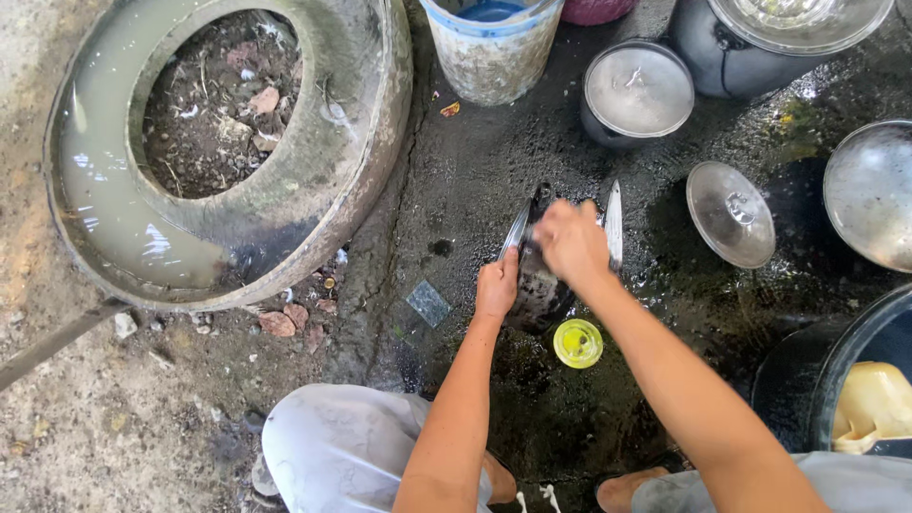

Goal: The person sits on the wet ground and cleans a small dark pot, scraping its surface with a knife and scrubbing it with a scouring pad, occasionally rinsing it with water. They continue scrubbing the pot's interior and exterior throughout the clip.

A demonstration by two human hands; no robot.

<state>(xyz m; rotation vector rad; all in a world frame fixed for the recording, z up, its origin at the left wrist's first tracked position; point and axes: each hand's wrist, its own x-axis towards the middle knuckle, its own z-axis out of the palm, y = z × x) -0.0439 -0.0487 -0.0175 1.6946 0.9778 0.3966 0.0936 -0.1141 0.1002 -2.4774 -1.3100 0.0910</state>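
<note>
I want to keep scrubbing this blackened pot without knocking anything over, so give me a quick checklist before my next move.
1. Left hand steadying the pot at its rim: ok.
2. Right hand on the pot: ok; blurred, so what it holds: cannot tell.
3. Yellow tub close beside the pot, open: not ok, easy to knock.
4. Loose lid lying apart from the pot: ok.
5. Ground wet and dark: not ok, likely slippery.

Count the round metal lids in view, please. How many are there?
3. One lid on the dark pot at top, one loose lid on the wet ground, one large lid cut by the right edge. Others may lie outside the view.
</note>
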